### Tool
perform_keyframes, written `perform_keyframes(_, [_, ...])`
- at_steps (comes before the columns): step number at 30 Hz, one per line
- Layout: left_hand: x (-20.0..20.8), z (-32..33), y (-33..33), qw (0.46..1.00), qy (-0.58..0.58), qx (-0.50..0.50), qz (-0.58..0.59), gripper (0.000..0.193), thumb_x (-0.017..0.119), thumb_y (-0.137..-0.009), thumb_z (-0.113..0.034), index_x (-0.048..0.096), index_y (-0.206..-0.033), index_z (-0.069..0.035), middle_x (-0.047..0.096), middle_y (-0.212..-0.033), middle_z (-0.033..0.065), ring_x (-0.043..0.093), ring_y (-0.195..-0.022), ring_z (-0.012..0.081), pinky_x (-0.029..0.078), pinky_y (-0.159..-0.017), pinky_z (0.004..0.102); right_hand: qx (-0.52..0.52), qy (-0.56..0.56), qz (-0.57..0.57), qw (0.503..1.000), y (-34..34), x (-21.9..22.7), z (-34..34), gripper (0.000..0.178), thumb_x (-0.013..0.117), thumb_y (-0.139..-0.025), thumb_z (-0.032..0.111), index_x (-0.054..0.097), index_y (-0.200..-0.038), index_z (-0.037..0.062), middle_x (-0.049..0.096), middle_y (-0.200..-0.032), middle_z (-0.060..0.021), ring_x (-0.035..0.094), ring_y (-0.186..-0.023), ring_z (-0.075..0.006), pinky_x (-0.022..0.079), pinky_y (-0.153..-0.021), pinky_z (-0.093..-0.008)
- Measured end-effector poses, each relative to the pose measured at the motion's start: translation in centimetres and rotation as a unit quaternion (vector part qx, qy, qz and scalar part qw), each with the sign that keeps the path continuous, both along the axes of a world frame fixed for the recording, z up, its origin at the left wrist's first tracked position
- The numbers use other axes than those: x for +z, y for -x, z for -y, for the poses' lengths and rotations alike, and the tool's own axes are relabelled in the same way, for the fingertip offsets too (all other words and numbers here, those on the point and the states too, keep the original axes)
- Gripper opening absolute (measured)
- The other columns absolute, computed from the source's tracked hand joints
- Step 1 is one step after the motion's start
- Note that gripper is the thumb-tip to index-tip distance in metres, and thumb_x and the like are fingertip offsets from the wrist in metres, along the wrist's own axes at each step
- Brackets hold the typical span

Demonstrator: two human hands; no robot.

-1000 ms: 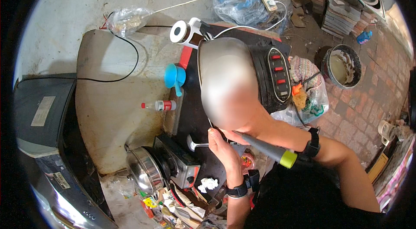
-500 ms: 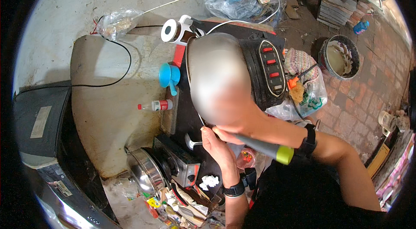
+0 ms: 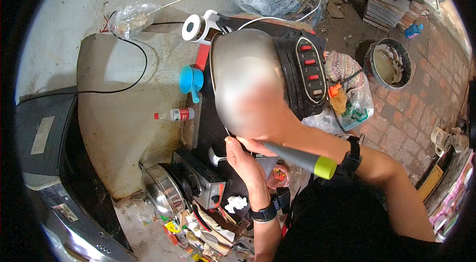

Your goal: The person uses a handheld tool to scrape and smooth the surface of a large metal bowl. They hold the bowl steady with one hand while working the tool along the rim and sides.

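Head: left hand (image 3: 245, 165), red-labelled bottle (image 3: 182, 114)

The head-worn fisheye looks down from close above the black table (image 3: 208, 125).

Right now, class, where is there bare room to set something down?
A narrow dark tabletop strip between bottle and metal vessel; brick floor bordered by bucket and plastic bag. Crowded: around the left hand, with ladle and hotplate.

Handle (image 3: 297, 158) smooth, matt (plastic) — blurred pan (image 3: 244, 44), perhaps metal.
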State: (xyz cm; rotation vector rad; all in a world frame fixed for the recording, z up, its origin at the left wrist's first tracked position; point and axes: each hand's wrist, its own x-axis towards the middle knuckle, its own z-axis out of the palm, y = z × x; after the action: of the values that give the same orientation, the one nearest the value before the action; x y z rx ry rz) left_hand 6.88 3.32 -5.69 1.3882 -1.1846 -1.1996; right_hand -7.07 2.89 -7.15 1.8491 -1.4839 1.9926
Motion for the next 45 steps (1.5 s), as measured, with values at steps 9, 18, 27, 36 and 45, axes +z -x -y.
perform_keyframes(9, [0.0,0.0,-0.1,0.999,-0.013,-0.01,-0.036,0.036,0.047,-0.108,-0.034,0.061,-0.103,-0.002,0.061,-0.099,0.0012,0.053,-0.088,0.0097,0.044,-0.079,0.0266,0.036,-0.002,-0.024,0.999,-0.1,0.0,-1.1,0.021,0.072,-0.074,0.026,0.058,-0.069,0.0112,0.062,-0.104,-0.006,0.056,-0.108,-0.0262,0.035,-0.105,-0.0577])
perform_keyframes(18, [-0.4,-0.2,0.1,0.999,0.03,-0.016,-0.01,0.04,0.044,-0.108,-0.034,0.061,-0.109,0.003,0.062,-0.108,0.005,0.052,-0.097,0.012,0.042,-0.091,0.0298,-0.024,-0.004,0.05,0.998,0.9,-0.1,1.9,0.019,0.076,-0.07,0.02,0.059,-0.068,0.0114,0.062,-0.102,-0.0029,0.057,-0.101,-0.0258,0.04,-0.098,-0.0501])
perform_keyframes(27, [-0.4,-0.1,0.0,0.999,0.027,-0.02,-0.021,0.039,0.044,-0.108,-0.036,0.059,-0.102,-0.001,0.059,-0.102,0.002,0.051,-0.094,0.0104,0.042,-0.088,0.0291,0.026,-0.043,0.066,0.997,-0.1,0.0,0.3,0.022,0.072,-0.075,0.014,0.053,-0.064,0.0097,0.065,-0.105,-0.0015,0.057,-0.102,-0.0255,0.039,-0.097,-0.0494])
perform_keyframes(36, [0.1,0.2,0.6,0.999,0.008,0.021,0.045,0.044,0.047,-0.107,-0.041,0.058,-0.1,0.002,0.058,-0.1,0.002,0.047,-0.092,0.0113,0.039,-0.087,0.0279,0.036,-0.038,0.187,0.981,1.4,1.0,2.4,0.008,0.068,-0.083,0.007,0.065,-0.075,0.0067,0.064,-0.105,-0.0026,0.055,-0.101,-0.0254,0.042,-0.089,-0.0387])
perform_keyframes(45, [-0.1,0.0,0.3,1.0,0.005,0.002,-0.009,0.039,0.044,-0.108,-0.034,0.06,-0.107,0.002,0.06,-0.107,0.003,0.05,-0.097,0.011,0.04,-0.089,0.0284,0.031,0.016,0.035,0.999,1.2,-0.1,0.8,0.019,0.078,-0.071,0.018,0.059,-0.068,0.0144,0.063,-0.099,0.0024,0.059,-0.102,-0.022,0.042,-0.091,-0.0422])
